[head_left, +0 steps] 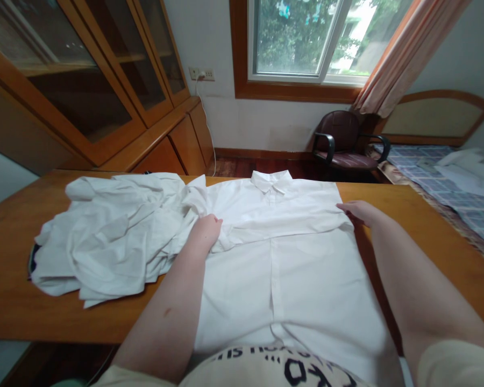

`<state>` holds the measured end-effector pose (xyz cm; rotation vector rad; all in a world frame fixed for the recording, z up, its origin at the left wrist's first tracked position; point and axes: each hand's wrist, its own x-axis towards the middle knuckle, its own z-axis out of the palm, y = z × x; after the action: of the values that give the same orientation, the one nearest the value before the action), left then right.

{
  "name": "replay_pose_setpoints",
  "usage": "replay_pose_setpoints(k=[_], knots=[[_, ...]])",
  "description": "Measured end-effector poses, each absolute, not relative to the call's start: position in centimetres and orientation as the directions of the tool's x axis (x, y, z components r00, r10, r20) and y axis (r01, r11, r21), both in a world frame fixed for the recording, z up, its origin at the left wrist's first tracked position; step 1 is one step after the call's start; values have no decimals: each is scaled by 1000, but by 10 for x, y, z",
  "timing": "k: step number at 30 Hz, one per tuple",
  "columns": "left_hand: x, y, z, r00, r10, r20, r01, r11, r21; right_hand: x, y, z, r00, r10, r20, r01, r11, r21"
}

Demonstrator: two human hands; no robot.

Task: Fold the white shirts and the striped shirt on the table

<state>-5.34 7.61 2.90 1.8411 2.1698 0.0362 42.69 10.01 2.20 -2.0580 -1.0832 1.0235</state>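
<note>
A white collared shirt (306,269) lies front up across the table, its collar toward the far edge and its hem hanging near my body. One sleeve crosses its chest as a folded band. My left hand (210,228) is closed on the shirt's cloth at the left side, near that band's end. On the opposite side my right hand (357,210) pinches the shirt's right edge; some of its fingers are hidden under the cloth. Left of the shirt, a crumpled pile of white cloth (113,231) reaches up against it by my left hand.
The wooden table (8,301) runs across the view. A glass-doored cabinet (145,115) stands at the left, a white cord (205,113) hanging from a wall socket beside it. Beyond the table are a dark red armchair (342,134) and a bed (460,188) with plaid bedding.
</note>
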Motion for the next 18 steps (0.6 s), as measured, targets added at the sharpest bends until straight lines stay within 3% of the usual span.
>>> replay_pose_setpoints(k=[3, 5, 11, 18], knots=[[-53, 76, 28, -140, 969, -203, 964, 181, 197, 431, 75, 22, 286, 819, -497, 398, -574, -716], [-53, 77, 26, -135, 972, -193, 966, 173, 191, 431, 64, 22, 266, 843, -467, 444, -537, -718], [-54, 78, 23, -128, 973, -193, 967, 166, 196, 422, 47, 15, 429, 894, -131, 730, -428, -532], [-55, 80, 28, -131, 968, -214, 945, 187, 269, 418, 38, 13, 462, 872, -164, 557, -428, -711]])
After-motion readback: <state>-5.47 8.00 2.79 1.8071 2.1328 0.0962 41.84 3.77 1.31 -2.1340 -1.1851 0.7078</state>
